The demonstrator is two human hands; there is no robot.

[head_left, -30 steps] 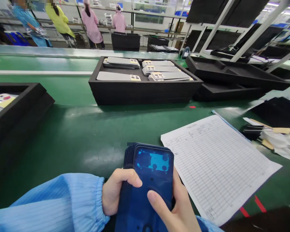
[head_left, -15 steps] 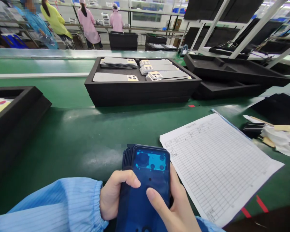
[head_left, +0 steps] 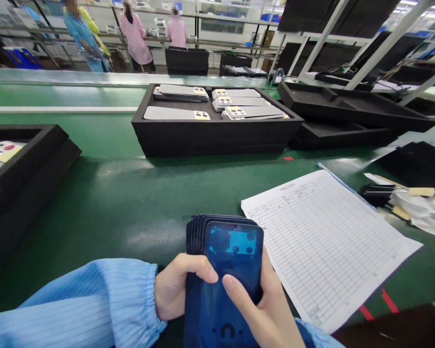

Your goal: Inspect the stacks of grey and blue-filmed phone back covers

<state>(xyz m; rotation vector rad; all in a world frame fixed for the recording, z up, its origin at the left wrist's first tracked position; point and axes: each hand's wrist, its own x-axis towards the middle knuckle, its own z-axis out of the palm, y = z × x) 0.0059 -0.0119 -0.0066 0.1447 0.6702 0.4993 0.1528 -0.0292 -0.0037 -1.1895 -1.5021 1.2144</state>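
A stack of dark blue phone-back panels (head_left: 221, 299) is held low in the middle of the view, its upper edges fanned out toward the left. My left hand (head_left: 183, 285) grips the stack's left side, thumb on the top panel. Around the right side is my right hand (head_left: 264, 309), its thumb also lying on the top panel, close to the left thumb. The top panel has a bright blue camera area near its upper end. Fingers beneath the stack are hidden.
Beyond the hands, a black tray (head_left: 217, 137) holds piles of grey panels. Another black tray (head_left: 32, 169) is at the left. A printed sheet (head_left: 333, 246) lies right, near wrappers (head_left: 420, 208). Stacked black trays (head_left: 348, 108) stand back right. Several people are in the background.
The top panel has shifted right and slightly down, and the panels beneath are more widely fanned. Both hands have moved slightly right, still gripping the stack.
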